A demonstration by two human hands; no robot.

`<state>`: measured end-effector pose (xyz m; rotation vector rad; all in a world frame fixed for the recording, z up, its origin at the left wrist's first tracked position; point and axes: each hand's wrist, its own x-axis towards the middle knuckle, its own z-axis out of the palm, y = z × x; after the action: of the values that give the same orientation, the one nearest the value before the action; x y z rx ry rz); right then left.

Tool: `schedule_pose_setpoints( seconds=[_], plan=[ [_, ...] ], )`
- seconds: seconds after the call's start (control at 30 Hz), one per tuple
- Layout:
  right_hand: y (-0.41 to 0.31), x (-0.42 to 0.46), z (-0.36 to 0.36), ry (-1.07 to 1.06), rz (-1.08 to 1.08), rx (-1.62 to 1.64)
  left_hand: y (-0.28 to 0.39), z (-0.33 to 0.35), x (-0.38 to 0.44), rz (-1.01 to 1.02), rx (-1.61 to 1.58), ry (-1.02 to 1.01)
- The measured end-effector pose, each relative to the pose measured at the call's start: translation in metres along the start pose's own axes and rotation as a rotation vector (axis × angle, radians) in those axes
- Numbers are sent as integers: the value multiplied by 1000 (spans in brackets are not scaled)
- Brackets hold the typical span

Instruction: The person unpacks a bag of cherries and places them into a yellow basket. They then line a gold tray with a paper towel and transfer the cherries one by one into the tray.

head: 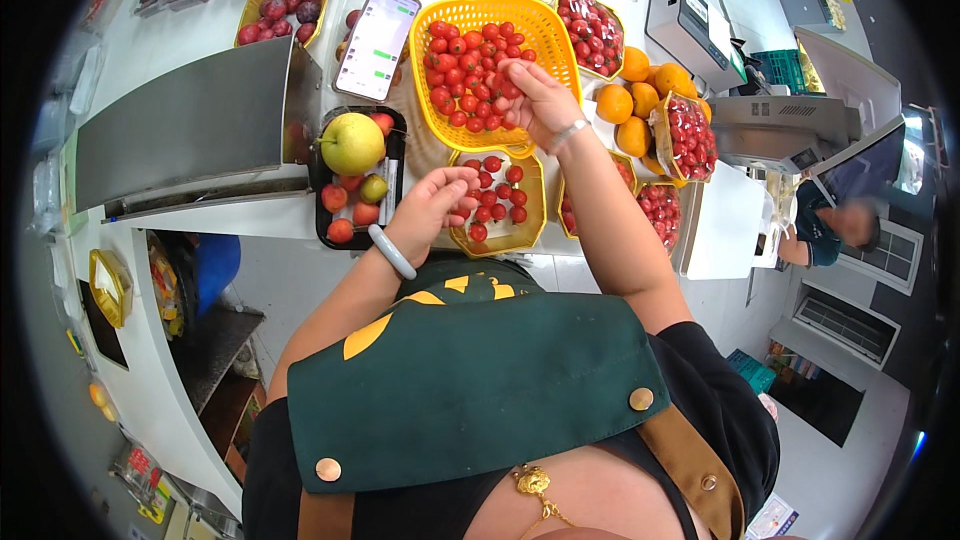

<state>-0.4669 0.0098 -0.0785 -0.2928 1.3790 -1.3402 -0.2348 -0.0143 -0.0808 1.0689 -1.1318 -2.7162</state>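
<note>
Cherry tomatoes (pixel 469 67) lie in a yellow perforated plastic basket (pixel 559 30) at the top centre. Over the basket's right part is my right hand (pixel 540 101), fingers curled around at least one cherry tomato. Directly below the basket stands a gold-rimmed clear tray (pixel 529 236) with a loose layer of cherry tomatoes. My left hand (pixel 439 206) is at this tray's left edge, its fingers bent; whether a tomato is held in them or lies behind them is unclear. A phone (pixel 377 45) with a lit screen rests left of the basket.
At left, a black tray (pixel 322 229) holds a yellow-green pear (pixel 351 144) and small red fruits beside a metal stand (pixel 187 120). Wrapped tomato trays (pixel 592 34), oranges (pixel 615 103) and a label printer (pixel 686 26) stand at right. Plums and bananas lie behind; another person (pixel 825 232) is at far right.
</note>
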Motion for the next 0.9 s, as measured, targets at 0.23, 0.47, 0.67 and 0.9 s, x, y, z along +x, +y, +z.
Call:
schedule_pose_setpoints(
  seconds=[0.23, 0.47, 0.67, 0.9],
  plan=[
    [7, -72, 13, -316, 151, 633, 23, 8, 7, 39, -300, -91],
    [25, -108, 17, -269, 158, 237, 12, 13, 20, -127, -376, -136],
    [62, -106, -2, -51, -211, -807, -13, 4, 22, -40, 8, -71],
    [3, -85, 2, 158, -283, -1193, -11, 12, 11, 48, 231, 9]
  ],
)
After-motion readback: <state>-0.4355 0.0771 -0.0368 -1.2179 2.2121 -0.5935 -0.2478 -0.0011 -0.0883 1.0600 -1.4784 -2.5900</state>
